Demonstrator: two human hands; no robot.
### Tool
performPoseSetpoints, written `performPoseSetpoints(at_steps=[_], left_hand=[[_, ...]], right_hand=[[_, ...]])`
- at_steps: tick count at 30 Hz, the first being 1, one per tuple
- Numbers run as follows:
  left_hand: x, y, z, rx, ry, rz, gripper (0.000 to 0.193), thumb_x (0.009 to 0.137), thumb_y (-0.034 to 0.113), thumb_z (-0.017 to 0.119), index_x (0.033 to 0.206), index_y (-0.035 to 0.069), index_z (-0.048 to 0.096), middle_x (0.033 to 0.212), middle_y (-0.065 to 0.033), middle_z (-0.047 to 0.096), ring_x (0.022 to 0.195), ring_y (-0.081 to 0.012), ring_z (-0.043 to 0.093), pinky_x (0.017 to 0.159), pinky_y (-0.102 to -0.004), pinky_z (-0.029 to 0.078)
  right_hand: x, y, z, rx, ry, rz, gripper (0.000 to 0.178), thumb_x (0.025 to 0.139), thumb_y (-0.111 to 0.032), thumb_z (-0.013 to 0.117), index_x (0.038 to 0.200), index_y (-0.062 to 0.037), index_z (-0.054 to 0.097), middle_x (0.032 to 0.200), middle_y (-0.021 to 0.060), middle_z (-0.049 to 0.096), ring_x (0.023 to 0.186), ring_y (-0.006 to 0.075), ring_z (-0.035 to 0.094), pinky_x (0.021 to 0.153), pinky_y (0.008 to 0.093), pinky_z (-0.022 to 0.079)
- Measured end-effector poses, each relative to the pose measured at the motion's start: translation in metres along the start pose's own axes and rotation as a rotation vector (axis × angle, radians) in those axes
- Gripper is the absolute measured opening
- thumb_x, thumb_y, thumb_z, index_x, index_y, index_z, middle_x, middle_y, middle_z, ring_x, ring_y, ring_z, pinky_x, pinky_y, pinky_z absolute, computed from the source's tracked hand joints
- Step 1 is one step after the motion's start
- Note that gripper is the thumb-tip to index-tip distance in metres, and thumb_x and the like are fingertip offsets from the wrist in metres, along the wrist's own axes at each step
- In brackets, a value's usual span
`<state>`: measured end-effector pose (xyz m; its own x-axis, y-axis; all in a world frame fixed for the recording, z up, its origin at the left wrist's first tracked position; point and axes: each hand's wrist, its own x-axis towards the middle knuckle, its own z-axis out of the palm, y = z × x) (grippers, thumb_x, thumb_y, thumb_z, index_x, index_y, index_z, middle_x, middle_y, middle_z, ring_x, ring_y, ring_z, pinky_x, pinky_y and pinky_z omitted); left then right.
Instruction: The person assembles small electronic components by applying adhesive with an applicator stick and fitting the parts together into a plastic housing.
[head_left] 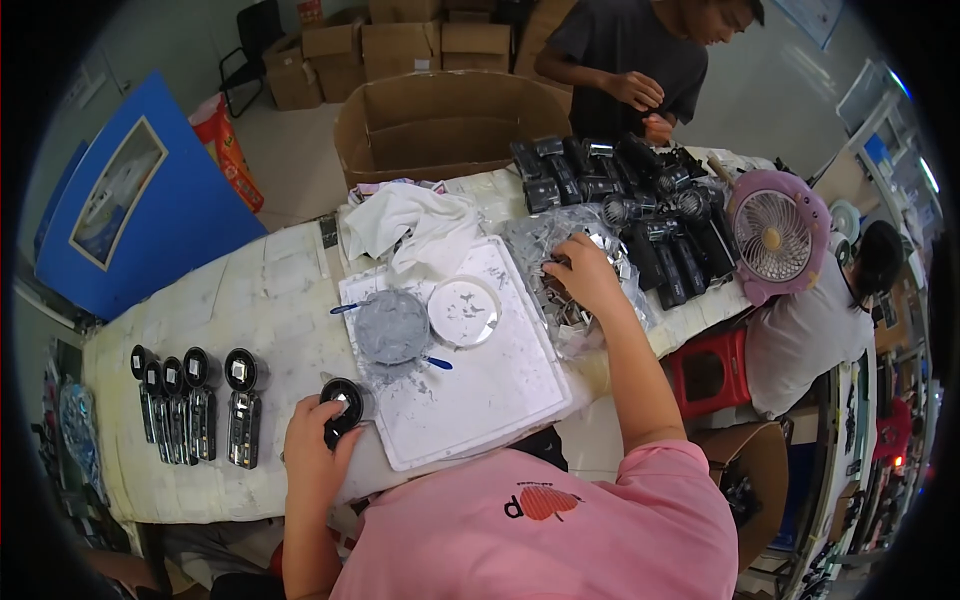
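Note:
My left hand is closed around a black device with a round head, held at the near edge of the table beside a white board. A small pale patch shows inside the round head. Over a clear plastic bag of small shiny pieces, my right hand reaches in with curled fingers; what they pinch is hidden. On the board, a tub of grey paste sits beside a round white lid smeared with grey. Blue-handled tools stick out around the tub.
Several similar black devices lie in a row at the left. A pile of black housings fills the far right, beside a pink fan. A white cloth lies behind the board. A co-worker stands across the table near a large carton.

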<state>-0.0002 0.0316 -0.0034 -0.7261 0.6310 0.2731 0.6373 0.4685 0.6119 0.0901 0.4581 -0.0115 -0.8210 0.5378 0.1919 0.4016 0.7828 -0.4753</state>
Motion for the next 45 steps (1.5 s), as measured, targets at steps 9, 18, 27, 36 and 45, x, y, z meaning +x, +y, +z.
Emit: performPoseSetpoints(at_steps=[9, 18, 27, 36, 45], left_hand=[[-0.009, -0.015, 0.002, -0.086, 0.217, 0.118, 0.038, 0.071, -0.002, 0.075, 0.102, 0.003, 0.055, 0.114, -0.0190, 0.061, 0.100, -0.0352, 0.060, 0.084, -0.0393, 0.050], [-0.009, -0.027, 0.002, -0.119, 0.266, 0.173, 0.028, 0.071, -0.007, 0.073, 0.091, 0.003, 0.055, 0.100, -0.0168, 0.065, 0.086, -0.0320, 0.063, 0.075, -0.0373, 0.050], [-0.010, -0.026, -0.001, -0.217, 0.213, 0.121, 0.032, 0.071, -0.007, 0.073, 0.095, 0.004, 0.057, 0.099, -0.0154, 0.064, 0.085, -0.0315, 0.063, 0.071, -0.0352, 0.051], [-0.009, -0.024, -0.001, -0.323, 0.223, 0.128, 0.031, 0.073, -0.010, 0.070, 0.091, 0.005, 0.050, 0.096, -0.0128, 0.063, 0.084, -0.0313, 0.062, 0.073, -0.0380, 0.051], [-0.015, -0.028, -0.002, -0.266, 0.222, 0.156, 0.031, 0.073, -0.006, 0.073, 0.089, 0.003, 0.048, 0.098, -0.0166, 0.063, 0.085, -0.0344, 0.061, 0.086, -0.0450, 0.054]], right_hand=[[-0.003, 0.002, -0.001, 0.131, 0.011, -0.021, 0.024, 0.077, -0.014, 0.074, 0.092, 0.0026, 0.065, 0.094, 0.0159, 0.063, 0.086, 0.0336, 0.062, 0.076, 0.0389, 0.051], [-0.008, -0.001, 0.001, 0.196, 0.050, -0.047, 0.022, 0.077, -0.009, 0.073, 0.094, 0.0007, 0.063, 0.070, 0.0109, 0.062, 0.061, 0.0190, 0.060, 0.056, 0.0307, 0.047], [-0.034, -0.075, -0.030, 0.308, 0.127, -0.063, 0.014, 0.079, 0.009, 0.061, 0.091, 0.0017, 0.063, 0.079, 0.0081, 0.062, 0.069, 0.0162, 0.065, 0.063, 0.0262, 0.049], [-0.060, -0.213, 0.042, 0.606, -0.450, -0.677, 0.012, 0.082, -0.002, 0.068, 0.093, -0.0034, 0.064, 0.088, 0.0108, 0.062, 0.082, 0.0300, 0.061, 0.070, 0.0376, 0.049], [-0.056, -0.240, 0.068, 0.266, -0.604, -0.846, 0.011, 0.085, -0.011, 0.059, 0.092, -0.0069, 0.066, 0.089, 0.0084, 0.061, 0.085, 0.0312, 0.062, 0.070, 0.0406, 0.050]])
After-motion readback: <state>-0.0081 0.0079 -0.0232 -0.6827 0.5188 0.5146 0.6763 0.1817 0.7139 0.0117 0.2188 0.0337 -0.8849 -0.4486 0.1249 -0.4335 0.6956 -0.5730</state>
